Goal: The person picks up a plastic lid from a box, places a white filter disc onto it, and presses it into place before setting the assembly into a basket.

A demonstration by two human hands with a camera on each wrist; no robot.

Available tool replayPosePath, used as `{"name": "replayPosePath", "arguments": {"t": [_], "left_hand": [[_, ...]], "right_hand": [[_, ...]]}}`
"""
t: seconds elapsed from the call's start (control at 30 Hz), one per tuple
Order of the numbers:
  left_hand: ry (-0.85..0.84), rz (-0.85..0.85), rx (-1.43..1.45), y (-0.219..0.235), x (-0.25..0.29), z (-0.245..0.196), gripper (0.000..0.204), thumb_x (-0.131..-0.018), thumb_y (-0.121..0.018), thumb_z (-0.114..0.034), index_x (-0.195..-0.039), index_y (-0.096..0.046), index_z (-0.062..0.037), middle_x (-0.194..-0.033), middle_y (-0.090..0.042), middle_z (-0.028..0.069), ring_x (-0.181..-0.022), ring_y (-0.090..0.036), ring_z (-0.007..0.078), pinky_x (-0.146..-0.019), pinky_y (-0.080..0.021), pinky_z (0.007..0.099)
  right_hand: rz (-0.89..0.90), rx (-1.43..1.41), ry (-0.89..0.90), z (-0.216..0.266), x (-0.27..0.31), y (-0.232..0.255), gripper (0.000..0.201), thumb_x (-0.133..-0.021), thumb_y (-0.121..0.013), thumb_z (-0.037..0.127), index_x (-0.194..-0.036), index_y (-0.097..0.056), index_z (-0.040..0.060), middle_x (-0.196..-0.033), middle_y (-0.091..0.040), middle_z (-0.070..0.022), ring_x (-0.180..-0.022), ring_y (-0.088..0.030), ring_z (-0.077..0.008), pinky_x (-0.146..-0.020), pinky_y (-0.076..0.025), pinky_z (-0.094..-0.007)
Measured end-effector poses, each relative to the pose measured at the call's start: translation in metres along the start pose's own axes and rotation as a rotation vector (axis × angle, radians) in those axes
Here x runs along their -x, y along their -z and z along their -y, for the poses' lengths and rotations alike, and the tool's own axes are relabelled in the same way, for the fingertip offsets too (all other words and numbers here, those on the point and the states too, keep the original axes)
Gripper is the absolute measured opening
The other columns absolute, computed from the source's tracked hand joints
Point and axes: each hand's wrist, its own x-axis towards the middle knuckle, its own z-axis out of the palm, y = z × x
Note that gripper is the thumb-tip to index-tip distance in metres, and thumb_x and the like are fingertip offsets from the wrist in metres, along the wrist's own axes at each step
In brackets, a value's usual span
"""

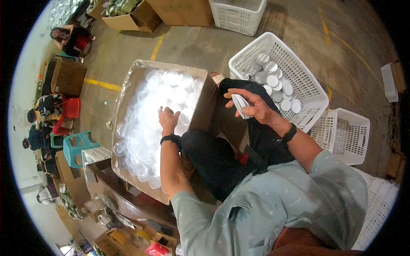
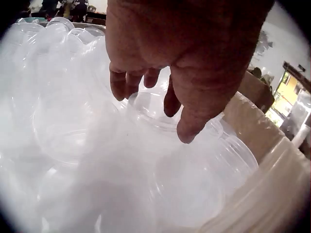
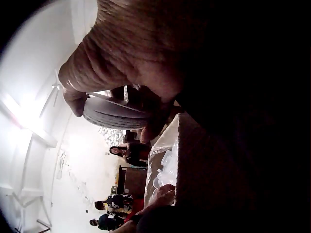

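My left hand (image 1: 169, 123) reaches down over a cardboard box (image 1: 206, 100) heaped with clear plastic round tubs (image 1: 143, 128). In the left wrist view its fingers point down and stand apart, the tips right at the rim of one clear tub (image 2: 150, 110). Glare washes out much of the heap. Held up between the thumb and fingers of my right hand (image 1: 265, 112) is a short stack of white round lids (image 1: 240, 105). Their stacked edges (image 3: 114, 116) show in the right wrist view, where the palm hides part of the stack.
A white slatted basket (image 1: 305, 79) with loose white discs (image 1: 273, 81) stands to the right, beside my leg. Smaller white crates (image 1: 361, 136) stand past it. Beyond the box on the left are a teal stool (image 1: 77, 149) and seated people (image 1: 47, 109). Cartons (image 1: 179, 10) line the back.
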Motion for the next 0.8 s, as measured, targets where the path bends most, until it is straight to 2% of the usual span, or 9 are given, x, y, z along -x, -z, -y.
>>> {"name": "replayPosePath", "arguments": {"t": [0.17,0.23,0.3,0.4,0.5,0.63,0.7,0.77,0.8], "left_hand": [[0.001,-0.031,-0.016,0.019,0.008,-0.009,0.042,-0.074,-0.083,-0.029,-0.097,-0.062,-0.0005,-0.121,-0.059,0.0302,-0.123,-0.052,0.0446,-0.096,-0.048,0.0504],[0.245,0.017,0.471,0.045,0.020,-0.030,0.054,-0.077,-0.082,-0.032,-0.111,-0.058,0.0023,-0.122,-0.058,0.0270,-0.121,-0.054,0.0391,-0.095,-0.048,0.0447],[0.191,0.042,0.832,0.062,0.034,-0.040,0.066,-0.084,-0.077,-0.032,-0.133,-0.047,0.0010,-0.127,-0.056,0.0214,-0.114,-0.055,0.0293,-0.093,-0.047,0.0420],[0.089,0.167,1.084,0.110,0.069,-0.095,0.067,-0.094,-0.063,-0.038,-0.147,-0.039,-0.0044,-0.143,-0.048,0.0222,-0.119,-0.055,0.0274,-0.095,-0.046,0.0382],[0.024,0.282,1.335,0.112,0.094,-0.128,0.065,-0.096,-0.059,-0.038,-0.146,-0.037,-0.0027,-0.137,-0.055,0.0154,-0.116,-0.057,0.0241,-0.089,-0.047,0.0352],[-0.030,0.434,1.303,0.095,0.120,-0.164,0.064,-0.101,-0.047,-0.050,-0.143,-0.044,-0.0025,-0.132,-0.058,0.0150,-0.107,-0.062,0.0231,-0.080,-0.051,0.0308],[-0.076,0.399,1.186,0.090,0.126,-0.169,0.062,-0.104,-0.042,-0.048,-0.145,-0.041,-0.0012,-0.131,-0.058,0.0165,-0.107,-0.063,0.0252,-0.081,-0.053,0.0325],[-0.036,0.191,1.011,0.090,0.138,-0.188,0.060,-0.106,-0.036,-0.044,-0.148,-0.037,-0.0011,-0.134,-0.056,0.0197,-0.113,-0.063,0.0291,-0.084,-0.056,0.0354],[-0.013,0.121,1.031,0.085,0.142,-0.193,0.055,-0.106,-0.040,-0.036,-0.151,-0.035,-0.0041,-0.127,-0.059,0.0185,-0.100,-0.065,0.0248,-0.072,-0.058,0.0347]], "right_hand": [[-0.010,-0.035,-0.004,0.002,-0.003,-0.003,0.067,-0.087,-0.058,0.019,-0.149,-0.039,0.0026,-0.141,-0.053,-0.0170,-0.119,-0.060,-0.0225,-0.088,-0.057,-0.0341],[-0.009,-0.036,-0.048,0.004,-0.004,-0.006,0.067,-0.089,-0.059,0.023,-0.149,-0.040,0.0014,-0.139,-0.054,-0.0170,-0.117,-0.061,-0.0234,-0.085,-0.058,-0.0337],[0.000,-0.070,-0.091,0.002,-0.007,-0.008,0.067,-0.090,-0.059,0.026,-0.149,-0.040,0.0003,-0.138,-0.054,-0.0176,-0.116,-0.062,-0.0243,-0.083,-0.058,-0.0336],[0.034,-0.165,-0.179,-0.009,-0.013,-0.009,0.067,-0.092,-0.058,0.029,-0.148,-0.038,-0.0026,-0.137,-0.054,-0.0190,-0.114,-0.063,-0.0266,-0.081,-0.060,-0.0345],[0.074,-0.236,-0.239,-0.010,-0.015,-0.019,0.066,-0.095,-0.056,0.029,-0.148,-0.037,-0.0045,-0.136,-0.054,-0.0204,-0.111,-0.064,-0.0283,-0.081,-0.060,-0.0359],[0.151,-0.212,-0.279,-0.014,-0.014,-0.029,0.067,-0.096,-0.054,0.034,-0.147,-0.037,-0.0059,-0.132,-0.056,-0.0195,-0.111,-0.064,-0.0279,-0.079,-0.060,-0.0351],[0.124,-0.197,-0.343,-0.020,-0.013,-0.028,0.067,-0.096,-0.054,0.035,-0.147,-0.038,-0.0060,-0.131,-0.056,-0.0187,-0.110,-0.064,-0.0271,-0.077,-0.060,-0.0345],[0.126,-0.201,-0.354,-0.017,-0.011,-0.024,0.068,-0.095,-0.055,0.036,-0.146,-0.039,-0.0064,-0.130,-0.057,-0.0182,-0.108,-0.065,-0.0262,-0.077,-0.060,-0.0345],[0.127,-0.209,-0.347,-0.019,-0.010,-0.023,0.068,-0.095,-0.056,0.037,-0.145,-0.040,-0.0069,-0.130,-0.057,-0.0174,-0.108,-0.065,-0.0259,-0.077,-0.060,-0.0347]]}}
